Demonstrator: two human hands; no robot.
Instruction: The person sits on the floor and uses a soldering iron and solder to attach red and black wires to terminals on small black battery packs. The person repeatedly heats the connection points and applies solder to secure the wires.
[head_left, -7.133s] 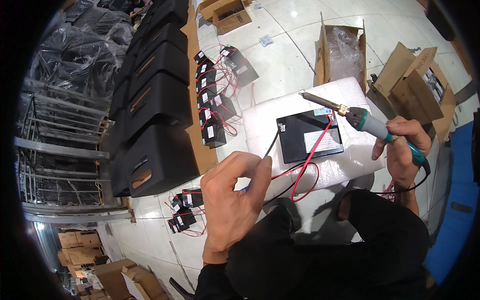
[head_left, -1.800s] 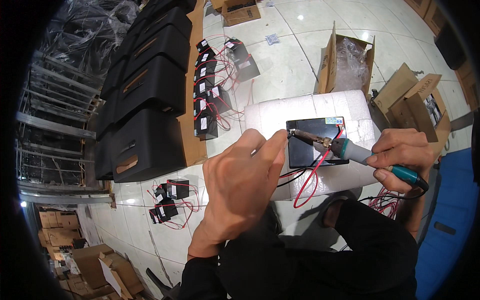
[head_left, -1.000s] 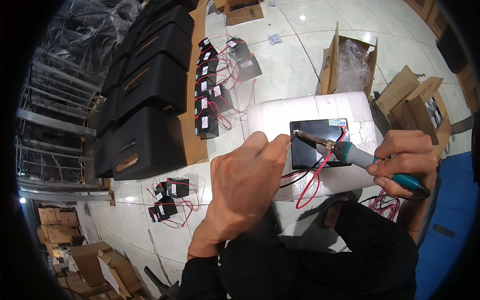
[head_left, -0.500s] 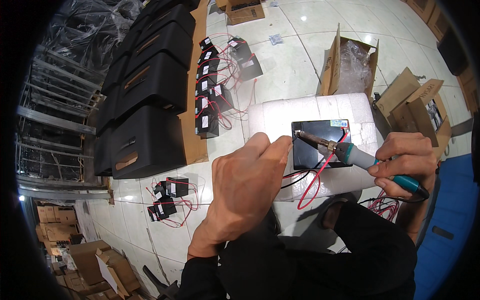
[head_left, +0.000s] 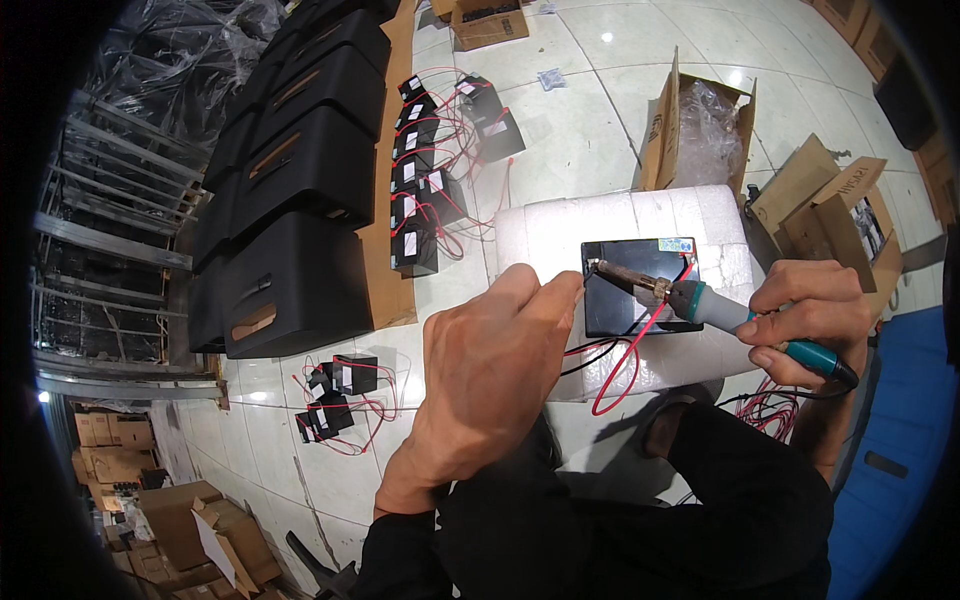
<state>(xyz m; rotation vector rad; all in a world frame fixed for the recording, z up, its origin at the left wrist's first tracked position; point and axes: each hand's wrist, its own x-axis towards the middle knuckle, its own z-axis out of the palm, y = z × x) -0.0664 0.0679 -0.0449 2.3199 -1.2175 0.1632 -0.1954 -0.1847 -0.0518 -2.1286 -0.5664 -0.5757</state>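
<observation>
A black battery [head_left: 618, 310] with red and black wires lies on a wrapped white foam block [head_left: 540, 225]. My right hand [head_left: 808, 315] grips a soldering iron with a grey and teal handle [head_left: 725, 312]; its tip rests at the battery's left terminal [head_left: 594, 265]. At that same terminal my left hand [head_left: 500, 370] is closed, thumb and forefinger pinching the end of a black wire [head_left: 587, 277], mostly hidden by the hand. A red wire [head_left: 637, 365] loops down over the foam block's near side.
Several wired batteries [head_left: 412, 240] stand beside black plastic housings [head_left: 300, 290] on cardboard. A smaller battery group [head_left: 355, 375] is at lower left. Open cartons [head_left: 665, 140] [head_left: 835, 235] stand beyond and right, a blue panel [head_left: 905, 400] at far right, metal racking [head_left: 110, 250] at left.
Since the oldest frame, the soldering iron has swung down to the left terminal and my left hand has moved up beside it. Over the last second both hands are nearly still.
</observation>
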